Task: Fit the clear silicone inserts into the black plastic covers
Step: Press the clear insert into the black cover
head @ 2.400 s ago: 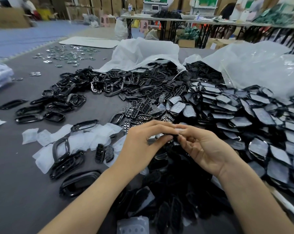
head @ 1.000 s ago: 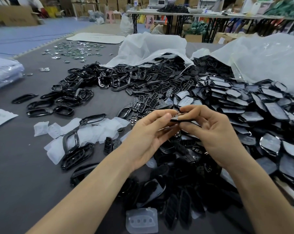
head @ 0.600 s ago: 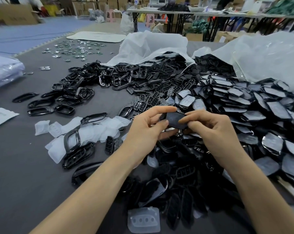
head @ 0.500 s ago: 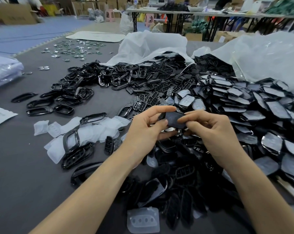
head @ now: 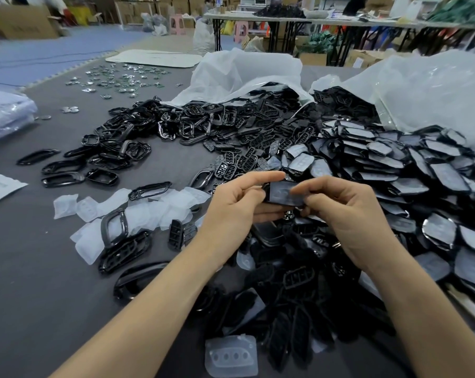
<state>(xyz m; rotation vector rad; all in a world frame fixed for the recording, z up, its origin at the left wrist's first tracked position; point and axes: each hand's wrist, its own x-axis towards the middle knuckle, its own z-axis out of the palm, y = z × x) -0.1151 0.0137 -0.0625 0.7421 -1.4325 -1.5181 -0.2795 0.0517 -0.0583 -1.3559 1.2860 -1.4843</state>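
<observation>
Left hand (head: 235, 207) and right hand (head: 342, 211) both pinch one black cover (head: 282, 194) above the pile (head: 299, 282) — insert seating hard to make out (fingertips hide its ends).

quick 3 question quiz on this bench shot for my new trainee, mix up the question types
1. True or false: the left hand and the right hand both grip one black cover.
2. The clear insert with four dimples lies: A) loose on the table B) in the left hand C) on the black cover
3. Fill in: the fitted covers are stacked on the person's ___ side.

Key: 1 true; 2 A; 3 right
</observation>
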